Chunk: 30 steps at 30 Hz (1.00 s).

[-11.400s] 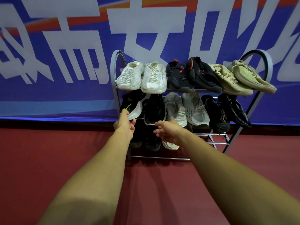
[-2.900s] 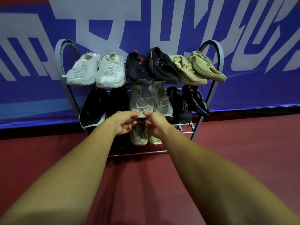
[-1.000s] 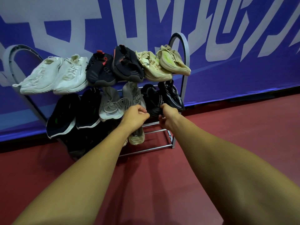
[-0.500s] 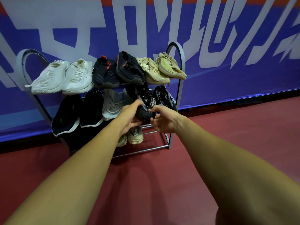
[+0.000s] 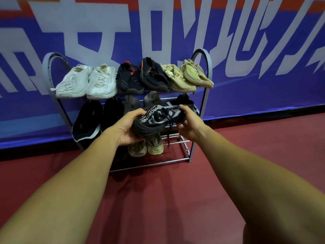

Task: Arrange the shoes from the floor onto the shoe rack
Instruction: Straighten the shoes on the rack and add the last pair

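Head view: two bare forearms reach forward to a shoe rack (image 5: pixel 208 58) that stands on a red floor (image 5: pixel 158 205) against a blue banner (image 5: pixel 263 41) with large white characters.
Held shoe: a black knit shoe (image 5: pixel 158 118) with grey patterning and white lettering lies roughly level between both hands, in front of the middle shelf and clear of the rack bars; its black lace hangs below it.
Left hand (image 5: pixel 129 132): closed round the rubber toe end, fingers curled underneath and thumb over the top.
Right hand (image 5: pixel 190 125): closed round the opposite end, thumb on the upper edge and fingers wrapped beneath.
Top shelf: a white pair (image 5: pixel 86 83) at the left, a black pair with red tabs (image 5: pixel 142 77) in the middle, a beige pair (image 5: pixel 186 76) at the right, all tilted with toes toward the camera.
Middle shelf: two black shoes with white edging (image 5: pixel 88 120) at the left, two grey shoes (image 5: pixel 131 104) just beside them, partly hidden by the hands, and a second black knit shoe (image 5: pixel 184 102) at the right, behind the held one.
Bottom shelf: a tan pair (image 5: pixel 146 147) below the hands, toes forward; the dark shapes to its left are too shadowed to identify.
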Each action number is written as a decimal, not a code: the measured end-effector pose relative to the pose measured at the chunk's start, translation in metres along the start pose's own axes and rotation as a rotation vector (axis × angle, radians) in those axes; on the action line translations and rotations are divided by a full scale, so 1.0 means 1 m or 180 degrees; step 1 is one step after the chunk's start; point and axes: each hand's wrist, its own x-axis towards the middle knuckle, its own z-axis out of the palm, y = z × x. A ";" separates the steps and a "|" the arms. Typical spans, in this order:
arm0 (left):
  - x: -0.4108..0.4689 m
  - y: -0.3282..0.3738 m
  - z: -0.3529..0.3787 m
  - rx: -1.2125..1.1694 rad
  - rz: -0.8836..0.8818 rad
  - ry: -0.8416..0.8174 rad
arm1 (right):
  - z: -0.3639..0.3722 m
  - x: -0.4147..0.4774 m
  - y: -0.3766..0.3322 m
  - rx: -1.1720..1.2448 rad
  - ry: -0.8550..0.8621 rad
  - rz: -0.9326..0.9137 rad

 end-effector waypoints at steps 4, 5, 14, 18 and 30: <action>0.000 0.002 0.004 0.0022 -0.0047 -0.0107 | -0.004 0.001 0.000 0.0314 0.0459 -0.0023; 0.003 0.002 0.006 -0.0169 -0.0012 -0.0040 | -0.005 0.003 0.001 0.0373 0.0571 -0.0001; 0.026 -0.001 0.011 -0.1115 0.0546 0.0609 | 0.001 -0.004 0.002 0.0555 0.0516 -0.0050; 0.033 -0.001 0.012 -0.1440 0.0667 0.0836 | 0.001 -0.005 -0.003 0.0386 0.0476 -0.0092; 0.036 0.004 0.016 -0.1776 0.0882 0.1200 | -0.027 -0.006 -0.014 0.0150 0.0807 -0.0057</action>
